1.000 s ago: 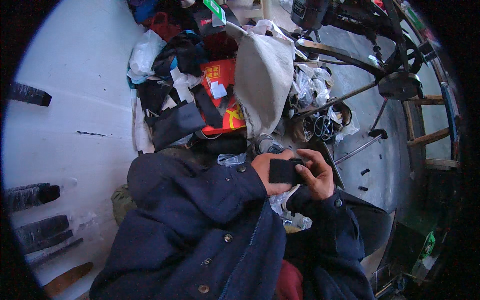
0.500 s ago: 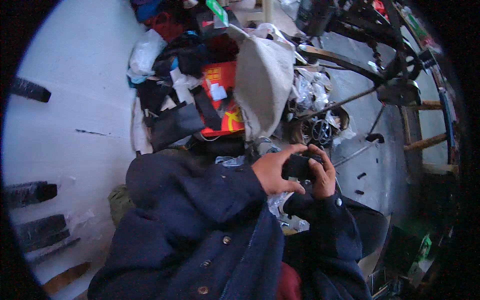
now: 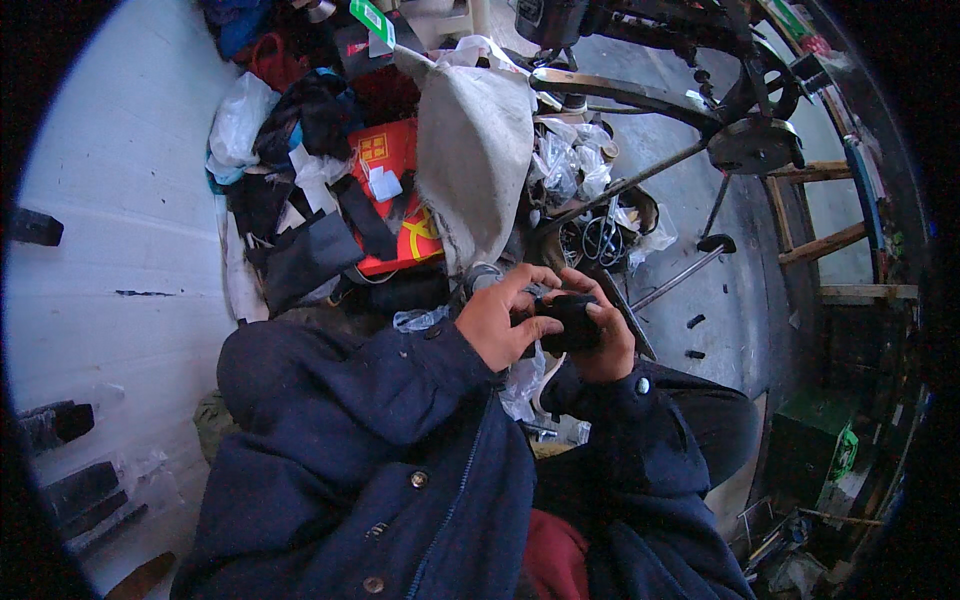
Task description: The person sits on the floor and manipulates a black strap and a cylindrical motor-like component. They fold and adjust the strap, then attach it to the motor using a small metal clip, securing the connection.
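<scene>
My left hand (image 3: 490, 330) and my right hand (image 3: 610, 345) grip a small black piece (image 3: 565, 318) in front of my lap. My left thumb presses along its left part, with the fingers curled over the top; my right thumb and fingers hold its right end. Whether it is one folded piece or two, I cannot tell. Just beyond my hands are part of a shoe (image 3: 485, 275) and a pale canvas cloth (image 3: 470, 150). Clear plastic wrap (image 3: 525, 385) lies below the piece.
A red box (image 3: 382, 155) lies under black scraps, beside a white bag (image 3: 240, 120). A metal machine stand (image 3: 750, 145) with bars fills the upper right, near bags of cords (image 3: 605, 235). Several black pieces (image 3: 75, 420) lie on the pale surface at left. Wooden frames (image 3: 820, 240) stand right.
The black piece has turned from showing its flat face, and my left fingers and thumb have moved around it. The whole scene has shifted left and slightly up in the view.
</scene>
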Available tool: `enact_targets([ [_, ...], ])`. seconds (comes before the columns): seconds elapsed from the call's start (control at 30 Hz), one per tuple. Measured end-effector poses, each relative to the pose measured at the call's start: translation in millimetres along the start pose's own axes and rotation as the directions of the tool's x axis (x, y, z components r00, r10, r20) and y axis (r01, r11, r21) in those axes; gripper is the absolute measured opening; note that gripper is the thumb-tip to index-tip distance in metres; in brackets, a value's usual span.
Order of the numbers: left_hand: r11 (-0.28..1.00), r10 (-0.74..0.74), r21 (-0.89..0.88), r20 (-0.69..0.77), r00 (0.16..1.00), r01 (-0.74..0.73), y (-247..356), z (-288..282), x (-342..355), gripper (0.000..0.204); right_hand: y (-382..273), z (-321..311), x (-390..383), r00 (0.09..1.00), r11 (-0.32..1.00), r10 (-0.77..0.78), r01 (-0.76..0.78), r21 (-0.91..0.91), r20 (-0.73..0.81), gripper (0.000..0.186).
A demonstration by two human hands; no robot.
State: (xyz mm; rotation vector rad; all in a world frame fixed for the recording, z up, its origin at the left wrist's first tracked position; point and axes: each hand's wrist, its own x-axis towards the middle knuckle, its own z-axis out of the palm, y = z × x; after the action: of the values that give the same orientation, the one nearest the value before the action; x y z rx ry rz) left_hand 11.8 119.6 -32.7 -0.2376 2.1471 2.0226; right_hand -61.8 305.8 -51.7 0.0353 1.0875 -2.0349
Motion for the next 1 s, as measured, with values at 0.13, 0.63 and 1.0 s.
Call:
enact_targets([
  [0.13, 0.925, 0.239, 0.315, -0.051, 0.97, -0.212, 0, 2, -1, 0.055, 9, -9, 3, 0.994, 0.997, -0.048, 0.042, -0.059, -0.103, 0.036],
  [0.63, 0.871, 0.232, 0.438, 0.029, 0.972, -0.221, -4, 7, -5, 0.068, 23, -29, 7, 0.974, 0.94, -0.195, 0.153, -0.305, -0.112, 0.019],
  [1.0, 0.811, 0.246, 0.569, -0.125, 0.961, -0.133, -4, 18, -27, 0.074, 66, -69, 56, 0.984, 0.925, -0.172, 0.146, -0.35, -0.044, 0.045],
])
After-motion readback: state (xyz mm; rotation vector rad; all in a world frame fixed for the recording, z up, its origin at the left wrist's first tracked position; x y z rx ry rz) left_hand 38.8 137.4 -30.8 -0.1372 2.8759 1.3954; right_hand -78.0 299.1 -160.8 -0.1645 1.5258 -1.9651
